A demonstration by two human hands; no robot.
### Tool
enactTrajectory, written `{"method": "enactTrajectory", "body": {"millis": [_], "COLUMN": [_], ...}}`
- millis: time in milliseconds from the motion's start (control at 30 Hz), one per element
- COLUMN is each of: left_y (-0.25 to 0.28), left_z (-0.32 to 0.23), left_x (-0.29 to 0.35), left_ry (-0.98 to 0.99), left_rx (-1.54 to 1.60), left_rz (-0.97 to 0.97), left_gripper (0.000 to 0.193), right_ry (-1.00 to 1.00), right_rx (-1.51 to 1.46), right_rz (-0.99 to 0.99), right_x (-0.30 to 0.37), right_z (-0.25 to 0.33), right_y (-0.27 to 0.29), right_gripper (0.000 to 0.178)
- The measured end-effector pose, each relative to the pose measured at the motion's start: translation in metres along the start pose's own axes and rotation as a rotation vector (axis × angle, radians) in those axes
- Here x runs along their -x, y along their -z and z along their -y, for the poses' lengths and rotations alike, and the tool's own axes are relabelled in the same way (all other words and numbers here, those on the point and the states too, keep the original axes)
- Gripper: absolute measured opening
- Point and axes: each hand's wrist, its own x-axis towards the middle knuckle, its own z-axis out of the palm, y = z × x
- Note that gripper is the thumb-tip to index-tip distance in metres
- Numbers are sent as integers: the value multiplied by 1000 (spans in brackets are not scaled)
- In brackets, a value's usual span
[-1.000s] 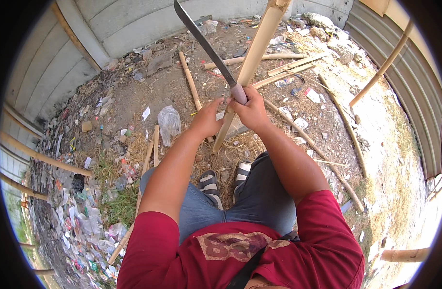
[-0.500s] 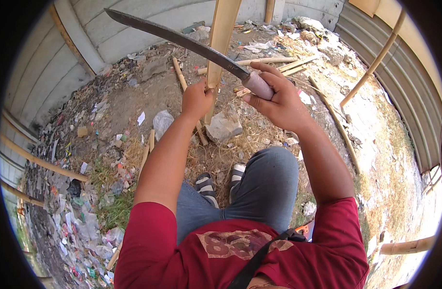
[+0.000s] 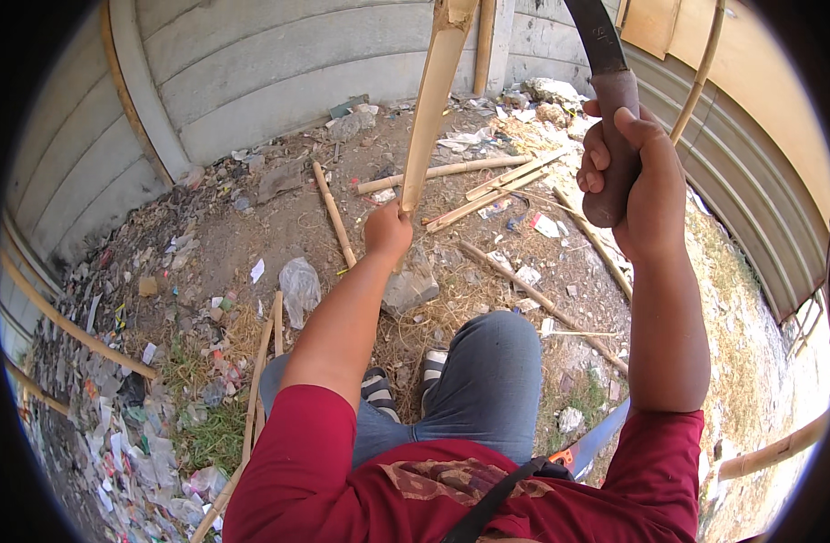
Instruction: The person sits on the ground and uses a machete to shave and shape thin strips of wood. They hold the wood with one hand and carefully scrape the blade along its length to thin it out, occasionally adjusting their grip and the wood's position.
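Note:
My left hand is closed round the lower part of a split bamboo piece, which stands nearly upright with its pale hollow inner face showing. Its top runs out of view. Raised at the right, my right hand grips the brown handle of a machete. The dark blade points up and leaves the picture at the top edge, apart from the bamboo. Just below my left hand lies a grey stone block, partly behind my forearm.
Cut bamboo lengths lie on the littered ground ahead. A handsaw with an orange handle rests by my right side. A concrete panel wall stands ahead, a corrugated metal sheet at right. Plastic litter covers the left.
The machete has swung from lying across the bamboo to pointing up at the right, as my right hand rose. My left hand and the bamboo have shifted slightly to the right and down.

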Motion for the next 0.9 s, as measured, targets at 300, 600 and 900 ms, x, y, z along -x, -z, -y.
{"method": "enactTrajectory", "body": {"millis": [300,600,900], "left_y": [-3,3,4], "left_z": [5,-3,-4], "left_x": [1,6,6], "left_ry": [-15,29,14], "left_rx": [-17,-53,-39], "left_rz": [-36,18,-8], "left_gripper": [25,30,26], "right_ry": [-27,-68,-32], "right_rx": [80,90,107], "right_rz": [-2,39,31], "right_x": [1,3,9], "right_z": [18,14,17], "right_y": [-30,-34,-37], "right_gripper": [37,35,34]}}
